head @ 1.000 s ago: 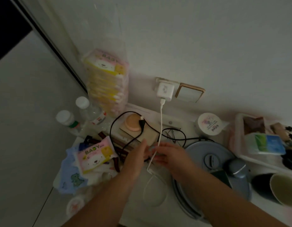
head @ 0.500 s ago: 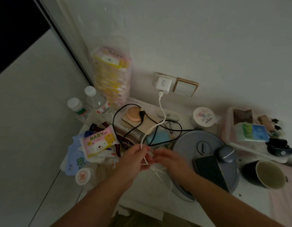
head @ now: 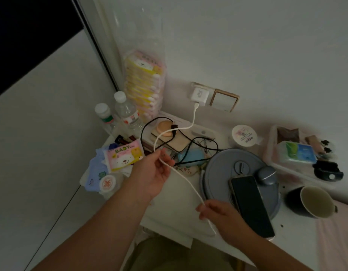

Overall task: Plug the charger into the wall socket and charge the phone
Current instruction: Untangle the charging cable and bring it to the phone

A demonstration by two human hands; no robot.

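White charging cable stretched between two hands above a cluttered table.

The right hand (head: 221, 217) pinches the cable (head: 185, 181) near its free end, just beside the dark phone (head: 251, 205), which lies on a round grey lid (head: 224, 169). The left hand (head: 152, 176), farther off, grips the cable at mid-length. Beyond, the cable loops up to the white charger (head: 199, 96), seated in the wall socket (head: 196, 86) beside a gold-framed switch (head: 224, 100).
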